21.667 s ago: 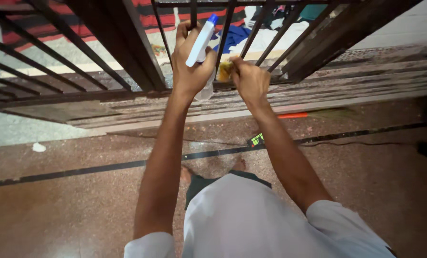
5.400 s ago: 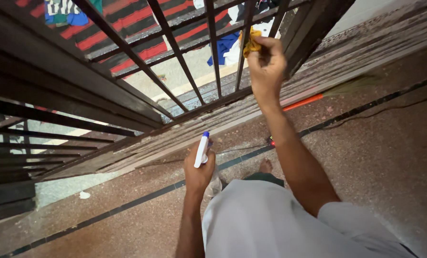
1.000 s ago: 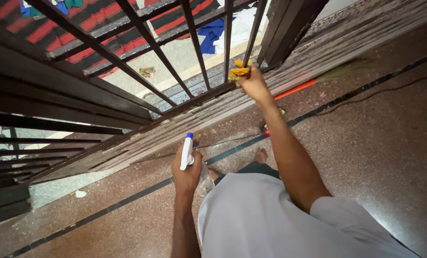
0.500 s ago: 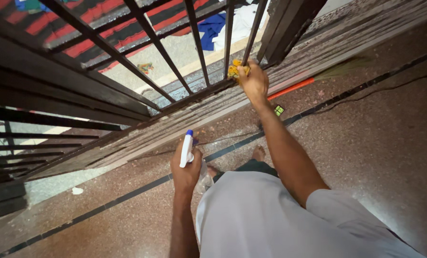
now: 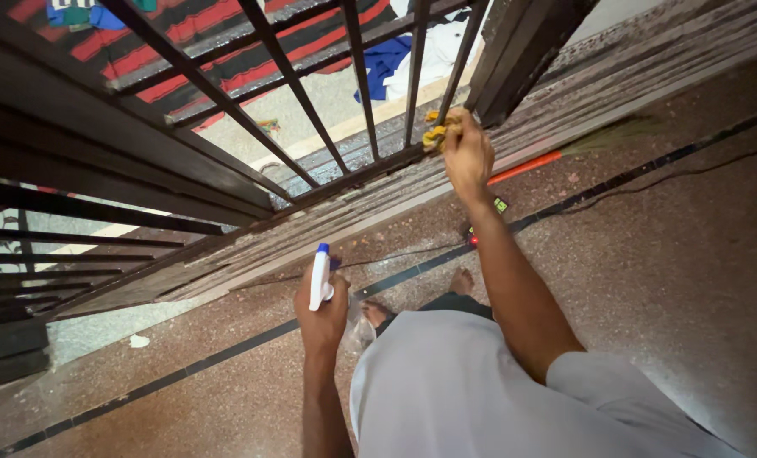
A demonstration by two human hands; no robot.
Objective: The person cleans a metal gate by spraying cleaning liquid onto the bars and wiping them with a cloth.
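Right hand [image 5: 468, 153] closed around a yellow cloth [image 5: 437, 133], pressed to the foot of a dark gate bar [image 5: 451, 69].

Cloth and fingers meet the bar just where it joins the gate's bottom rail [image 5: 345, 174]. Left hand [image 5: 322, 307] hangs low beside the body, wrapped around a clear spray bottle [image 5: 321, 276] with a white head and blue tip, held upright over the speckled floor [image 5: 667, 246]. An orange-handled broom [image 5: 527, 165] lies along the threshold, near the right hand.
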